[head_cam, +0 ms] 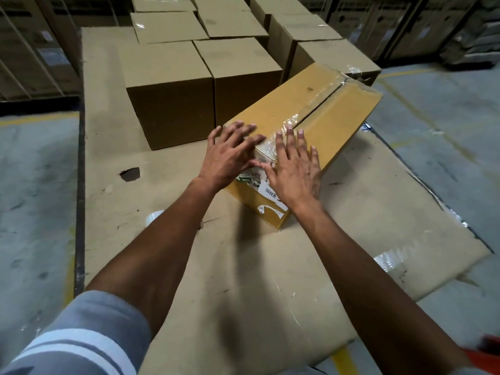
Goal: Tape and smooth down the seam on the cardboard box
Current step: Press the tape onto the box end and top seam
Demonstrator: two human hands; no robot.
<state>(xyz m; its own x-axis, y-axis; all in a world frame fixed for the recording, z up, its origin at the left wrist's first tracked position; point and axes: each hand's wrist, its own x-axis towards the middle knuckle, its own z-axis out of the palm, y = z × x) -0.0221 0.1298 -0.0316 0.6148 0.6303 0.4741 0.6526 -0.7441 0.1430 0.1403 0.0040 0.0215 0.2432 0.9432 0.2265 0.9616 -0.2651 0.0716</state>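
Sleeve (81, 336) of grey cloth with pale stripes is the nearest thing, on the left arm, and both bare forearms reach forward over a flat cardboard sheet (243, 280) that lies on the concrete floor. Just left of the left forearm a roll of clear tape (153, 216) rests on this sheet, half hidden.

The left hand (230, 155) and the right hand (293, 169) lie flat with fingers spread on the near end of the cardboard box (332, 120), holding nothing, and they press the clear tape strip (266, 150) where it folds over the near edge. The box stands on the sheet, turned at an angle, touching the plain brown boxes (173, 90) behind it.

The step in hand seems to be the smoothing. To do it well, I would press with the flat palms and slide from the near edge along the seam (322, 105) toward the far end, so that air and wrinkles go out to the sides; the tape there looks wrinkled and the flaps show a dark gap.

On the near side of the box a white label (270, 194) carries letters that look like "REARDO"; the green print beside it is too hidden to read
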